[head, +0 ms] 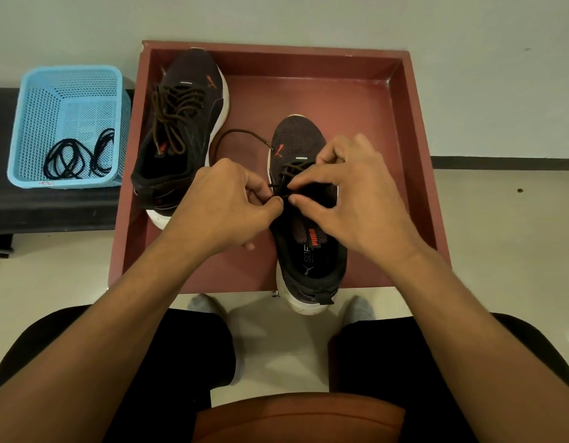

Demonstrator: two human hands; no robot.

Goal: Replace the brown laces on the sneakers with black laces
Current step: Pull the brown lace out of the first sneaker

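Corded brown lace (mesh sneaker)

Sneakers, brown laces threaded, in tray; black laces in basket.

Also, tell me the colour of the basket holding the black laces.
The basket is light blue, seen in the head view.

Red "PUMA" printed inside the near sneaker, white "SOF" beside it, remainder unreadable
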